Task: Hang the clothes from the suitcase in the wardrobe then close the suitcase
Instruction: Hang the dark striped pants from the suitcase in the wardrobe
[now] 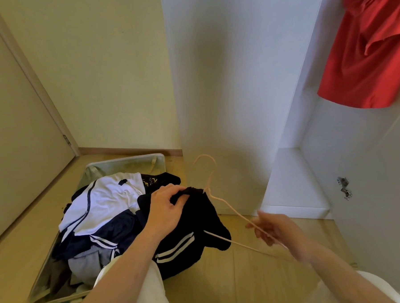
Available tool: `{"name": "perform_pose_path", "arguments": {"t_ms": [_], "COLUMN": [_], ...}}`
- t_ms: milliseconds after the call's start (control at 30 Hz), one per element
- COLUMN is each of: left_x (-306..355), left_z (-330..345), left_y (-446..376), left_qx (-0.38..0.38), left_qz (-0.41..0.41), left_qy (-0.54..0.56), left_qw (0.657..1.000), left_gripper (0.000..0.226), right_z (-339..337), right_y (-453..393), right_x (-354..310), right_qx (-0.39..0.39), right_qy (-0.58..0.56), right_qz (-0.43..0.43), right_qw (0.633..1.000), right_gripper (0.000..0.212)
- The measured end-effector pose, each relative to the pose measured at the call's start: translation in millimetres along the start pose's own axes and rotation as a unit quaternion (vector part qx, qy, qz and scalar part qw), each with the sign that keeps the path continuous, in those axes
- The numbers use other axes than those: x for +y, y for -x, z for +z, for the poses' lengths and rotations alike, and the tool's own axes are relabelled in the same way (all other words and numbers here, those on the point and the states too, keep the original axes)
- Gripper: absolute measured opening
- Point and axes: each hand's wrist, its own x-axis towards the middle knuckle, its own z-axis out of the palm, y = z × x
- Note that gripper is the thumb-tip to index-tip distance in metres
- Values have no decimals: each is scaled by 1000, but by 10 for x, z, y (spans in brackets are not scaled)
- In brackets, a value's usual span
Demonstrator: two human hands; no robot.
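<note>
Grip, left: left hand [166, 207] pinches the collar edge of the black garment [194, 235], fingers curled on the cloth near the neck of the hanger [222, 204].
Grip, right: right hand [276, 232] holds the hanger's far arm and lower wire, fingers curled loosely around it; the hand is blurred, so how firm the hold is cannot be told.
Hanger: thin, pale wire, hook up and tilted away from the person; one arm is inside the garment, the other bare.
Black garment: white-striped, half threaded, its lower part lying on the heap at the near edge of the suitcase [125, 161].
Suitcase: open on the floor [252, 283], just left of the wardrobe [291, 181], with a white top [104, 202], dark and grey clothes piled in it.
Wardrobe: door open; a red garment [372, 49] already hangs at upper right.
Stage, judged: early; one item hung, one in hand, several left, suitcase not closed.
Risk 1: the bare arm may miss the neck opening and snag a sleeve, leaving the garment lopsided.
Risk 2: a loose right hold could let the wire twist and shed the threaded shoulder.
Risk 3: lifting early may drag heap clothes onto the floor.
Risk 4: the tilted hook could catch on cloth.
</note>
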Motion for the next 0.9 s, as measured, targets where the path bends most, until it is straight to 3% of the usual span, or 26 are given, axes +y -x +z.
{"name": "perform_pose_path", "arguments": {"t_ms": [67, 133, 200, 267, 333, 400, 467, 567, 667, 800, 900], "left_x": [17, 76, 168, 254, 302, 329, 347, 355, 288, 167, 150], "left_z": [-38, -89, -144, -197, -234, -255, -257, -253, -247, -247, -246], "left_y": [2, 25, 74, 101, 113, 111, 117, 135, 140, 136, 142], "left_qx": [32, 60, 82, 97, 112, 119, 118, 116, 103, 82, 76], "left_qz": [10, 10, -21, -57, -76, -81, -78, -76, -88, -103, -102], "left_qy": [9, 33, 88, 150, 174, 185, 186, 189, 190, 187, 195], "left_qw": [999, 998, 993, 982, 975, 972, 972, 972, 972, 973, 973], "left_gripper": [16, 22, 30, 29, 26, 24, 23, 25, 20, 16, 17], "right_z": [-153, -318, -391, -301, -93, 127, 336, 594, 744, 819, 825], "right_y": [-68, -146, -225, -305, -338, -335, -326, -346, -438, -590, -663], "right_x": [-58, -70, -1, 137, 223, 254, 273, 292, 309, 294, 318], "right_qx": [63, 162, 226, 217, 171, 126, 73, -3, -26, 62, 23], "right_qy": [-144, -301, -370, -313, -162, 29, 178, 236, 299, 287, 349], "right_qz": [0, 7, 46, 106, 118, 37, -64, -121, -139, -178, -179], "right_qw": [988, 940, 900, 919, 965, 991, 979, 964, 944, 939, 920], "right_gripper": [41, 33, 28, 25, 22, 19, 26, 40, 56, 54, 42]}}
